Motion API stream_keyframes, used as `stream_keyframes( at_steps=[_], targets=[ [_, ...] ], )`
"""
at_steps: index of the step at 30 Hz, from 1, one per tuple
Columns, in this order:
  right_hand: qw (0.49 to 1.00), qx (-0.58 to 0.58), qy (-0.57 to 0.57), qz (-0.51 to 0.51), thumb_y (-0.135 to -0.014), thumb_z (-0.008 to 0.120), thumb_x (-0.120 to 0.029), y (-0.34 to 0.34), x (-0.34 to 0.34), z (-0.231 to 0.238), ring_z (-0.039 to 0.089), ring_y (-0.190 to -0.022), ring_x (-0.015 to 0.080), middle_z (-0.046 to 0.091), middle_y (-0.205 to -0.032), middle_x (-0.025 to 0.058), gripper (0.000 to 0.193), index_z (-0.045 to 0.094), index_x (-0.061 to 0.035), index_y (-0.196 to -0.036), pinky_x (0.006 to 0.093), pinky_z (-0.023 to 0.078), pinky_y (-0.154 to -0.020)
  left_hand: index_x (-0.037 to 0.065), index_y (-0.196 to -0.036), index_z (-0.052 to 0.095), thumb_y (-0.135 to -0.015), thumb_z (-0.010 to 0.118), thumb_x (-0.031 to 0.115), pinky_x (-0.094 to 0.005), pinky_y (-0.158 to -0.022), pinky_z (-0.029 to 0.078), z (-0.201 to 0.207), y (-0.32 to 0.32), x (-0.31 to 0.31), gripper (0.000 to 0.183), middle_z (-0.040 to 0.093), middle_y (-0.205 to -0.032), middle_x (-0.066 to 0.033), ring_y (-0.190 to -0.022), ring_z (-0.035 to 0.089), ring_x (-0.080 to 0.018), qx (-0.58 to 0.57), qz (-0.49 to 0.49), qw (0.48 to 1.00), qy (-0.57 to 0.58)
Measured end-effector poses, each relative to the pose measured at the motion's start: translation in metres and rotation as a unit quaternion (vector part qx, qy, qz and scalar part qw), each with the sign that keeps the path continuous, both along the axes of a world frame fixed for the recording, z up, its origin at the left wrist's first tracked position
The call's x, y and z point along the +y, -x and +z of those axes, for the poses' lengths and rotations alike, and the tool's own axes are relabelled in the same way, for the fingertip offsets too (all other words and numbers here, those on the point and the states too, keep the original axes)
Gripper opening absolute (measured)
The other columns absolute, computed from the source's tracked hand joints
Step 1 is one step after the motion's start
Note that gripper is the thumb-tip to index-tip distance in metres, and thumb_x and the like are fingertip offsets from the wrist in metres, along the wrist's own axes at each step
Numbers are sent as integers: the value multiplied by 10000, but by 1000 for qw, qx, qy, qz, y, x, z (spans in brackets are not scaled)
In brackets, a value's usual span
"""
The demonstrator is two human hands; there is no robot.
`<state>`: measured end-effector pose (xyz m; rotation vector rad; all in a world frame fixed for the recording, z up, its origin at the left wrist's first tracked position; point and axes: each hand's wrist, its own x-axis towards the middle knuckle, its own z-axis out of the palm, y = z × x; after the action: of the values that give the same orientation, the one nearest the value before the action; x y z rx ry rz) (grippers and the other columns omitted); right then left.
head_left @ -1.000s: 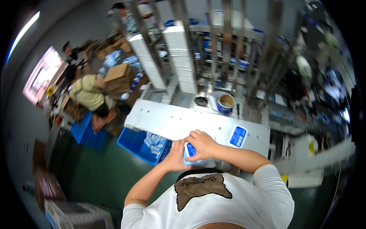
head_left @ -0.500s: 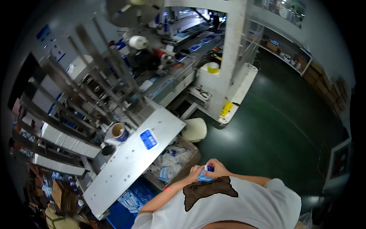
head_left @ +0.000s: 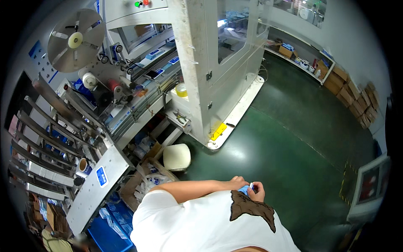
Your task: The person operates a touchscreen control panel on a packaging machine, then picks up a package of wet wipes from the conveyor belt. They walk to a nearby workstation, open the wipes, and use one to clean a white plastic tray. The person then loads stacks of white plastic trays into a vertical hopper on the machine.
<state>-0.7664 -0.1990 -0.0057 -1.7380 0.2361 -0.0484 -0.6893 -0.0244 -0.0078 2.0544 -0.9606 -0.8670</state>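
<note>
Close in front of my white shirt, a small light-blue packet (head_left: 244, 190) with a white and dark-blue part is held between both hands. My left hand (head_left: 237, 183) is closed on its left side, fingers curled and partly hidden behind the wrist. On the other side my right hand (head_left: 257, 193) pinches the packet's white-edged end between thumb and fingers. The packet's lower part is hidden by my shirt.
At left a metal table (head_left: 94, 189) bears a blue label card (head_left: 101, 177). Below it are a carton of plastic scrap (head_left: 145, 185) and a blue crate (head_left: 98, 235). A cream stool (head_left: 176, 156) stands by the white machine cabinet (head_left: 197, 84). Cardboard boxes (head_left: 350, 92) lie far right.
My view and body have turned to the right, so the machine and metal table now sit further left. Both hands keep hold of the packet, now further right in the picture.
</note>
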Motion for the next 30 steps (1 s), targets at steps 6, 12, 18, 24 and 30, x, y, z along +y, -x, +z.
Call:
stream_keyframes(
  at_steps=[6, 12, 18, 24, 30],
  targets=[
    [995, 22, -81, -52, -683, 722, -154, -99, -85, -36, 517, -835, 142, 563, -879, 23, 371, 574, -36, -1001, 301, 439, -788, 184, -1338, 539, -855, 573, 261, -409, -1011, 320, -23, -111, -91, 491, 489, -1161, -162, -1125, 427, -348, -26, -36, 999, -16],
    [994, 8, -19, -105, -673, 735, -150, -252, -145, -26, 516, -817, 149, 559, -871, 31, 356, 579, -31, -970, 314, 443, -783, 225, -1276, 600, -865, 558, 262, -418, -1000, 332, -39, -270, -166, 414, 502, -1160, -155, -1137, 433, -344, -56, -21, 998, 1],
    [977, -75, 47, -193, -627, 775, -180, -403, -187, 9, 495, -839, 183, 511, -909, 56, 486, 517, -38, -1013, 331, 443, -789, 166, -1214, 628, -821, 636, 333, -434, -950, 329, -16, -426, -213, 427, 533, -1113, -161, -1115, 449, -334, -70, -49, 992, 93],
    [962, -182, 28, -200, -650, 784, -281, -551, -234, 39, 438, -851, 184, 395, -975, 81, 580, 440, -36, -1048, 323, 415, -759, 31, -1281, 445, -628, 750, 352, -469, -926, 352, 50, -579, -244, 789, 452, -1134, -204, -1068, 425, -386, -128, -85, 966, 210],
    [929, -328, 27, -171, -657, 777, -415, -721, -330, 74, 397, -829, 158, 348, -986, 79, 638, 415, -32, -1017, 291, 381, -729, 8, -1303, 407, -603, 720, 279, -459, -981, 353, 116, -728, -332, 813, 412, -1157, -209, -1102, 402, -386, -159, -31, 964, 212]
  ],
)
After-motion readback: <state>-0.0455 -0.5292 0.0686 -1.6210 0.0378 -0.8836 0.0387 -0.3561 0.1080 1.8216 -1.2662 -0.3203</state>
